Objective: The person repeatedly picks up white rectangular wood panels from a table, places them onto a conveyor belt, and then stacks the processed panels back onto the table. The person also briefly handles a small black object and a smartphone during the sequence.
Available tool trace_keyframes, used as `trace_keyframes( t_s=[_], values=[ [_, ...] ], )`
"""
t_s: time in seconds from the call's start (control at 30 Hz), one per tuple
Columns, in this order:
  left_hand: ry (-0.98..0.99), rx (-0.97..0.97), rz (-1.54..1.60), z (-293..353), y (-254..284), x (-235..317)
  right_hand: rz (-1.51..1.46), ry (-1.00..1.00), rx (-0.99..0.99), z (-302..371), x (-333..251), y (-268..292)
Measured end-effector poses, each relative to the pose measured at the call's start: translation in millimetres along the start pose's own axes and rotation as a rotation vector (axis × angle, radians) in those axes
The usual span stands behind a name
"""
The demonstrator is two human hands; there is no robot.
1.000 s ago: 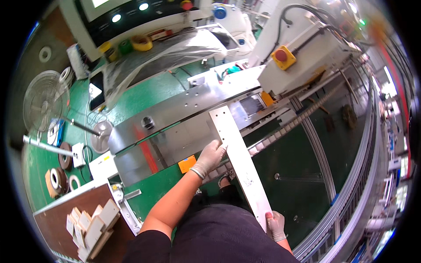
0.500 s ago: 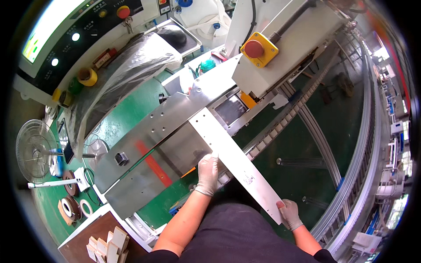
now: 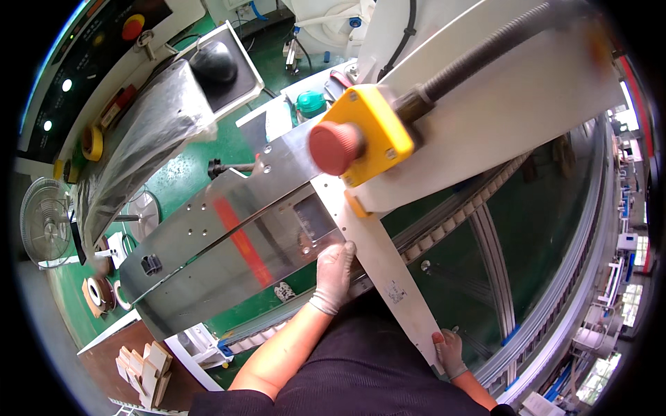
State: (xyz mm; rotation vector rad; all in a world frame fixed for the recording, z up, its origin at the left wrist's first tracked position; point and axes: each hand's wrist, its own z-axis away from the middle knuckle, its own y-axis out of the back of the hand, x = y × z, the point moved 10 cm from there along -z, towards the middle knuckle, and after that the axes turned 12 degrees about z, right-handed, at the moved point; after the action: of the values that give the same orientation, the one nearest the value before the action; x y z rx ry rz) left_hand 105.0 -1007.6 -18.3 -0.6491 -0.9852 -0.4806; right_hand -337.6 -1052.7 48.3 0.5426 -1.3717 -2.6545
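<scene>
A long white panel [image 3: 386, 267] with small holes and a printed label slants from the machine toward my body. My left hand [image 3: 334, 276], in a pale glove, is closed on the panel's left edge around its middle. At the near end of the panel, my right hand [image 3: 449, 352] grips its right corner, thumb on top. The far end lies on the steel machine bed [image 3: 205, 253], partly hidden by a yellow switch box [image 3: 378, 135] with a red button [image 3: 336, 148].
White machine housing [image 3: 485, 125] overhangs on the right. A chain-like conveyor [image 3: 451, 225] passes below the panel. Wooden blocks [image 3: 144, 373] lie on a brown board at lower left. A fan [image 3: 48, 220] stands far left, and plastic sheeting [image 3: 142, 132] drapes a console.
My view has moved closer to the machine, so the switch box looms larger. The panel's far end has shifted past the bed's dark window and under the box. Both hands keep their hold.
</scene>
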Motion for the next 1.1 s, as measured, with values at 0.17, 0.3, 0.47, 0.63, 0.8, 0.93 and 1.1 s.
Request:
trace_keyframes(
  t_s=[0.17, 0.3, 0.47, 0.63, 0.8, 0.93, 1.1],
  values=[
    [0.149, 0.111, 0.353, -18, -86, 45, 0.003, 0.027, 0.073, -46, 32, 43],
    [0.07, -0.002, 0.287, -44, -124, 26, -0.116, -0.045, 0.092, -71, 91, 52],
    [0.088, 0.031, 0.293, -74, -174, 16, -0.13, -0.171, 0.02, -115, 99, 106],
    [0.316, -0.148, 0.344, -115, -230, -23, 0.022, -0.092, 0.311, -153, 133, 151],
    [0.221, -0.389, 0.306, -58, -178, 12, -0.009, 0.315, 0.874, -157, -60, 200],
    [0.219, -0.315, -0.054, 37, -82, 65, -0.071, 0.809, 0.766, -133, -214, 128],
    [-0.072, 0.029, 0.118, 156, 106, 117, -0.23, 1.272, 0.196, -53, -382, 35]
  ],
)
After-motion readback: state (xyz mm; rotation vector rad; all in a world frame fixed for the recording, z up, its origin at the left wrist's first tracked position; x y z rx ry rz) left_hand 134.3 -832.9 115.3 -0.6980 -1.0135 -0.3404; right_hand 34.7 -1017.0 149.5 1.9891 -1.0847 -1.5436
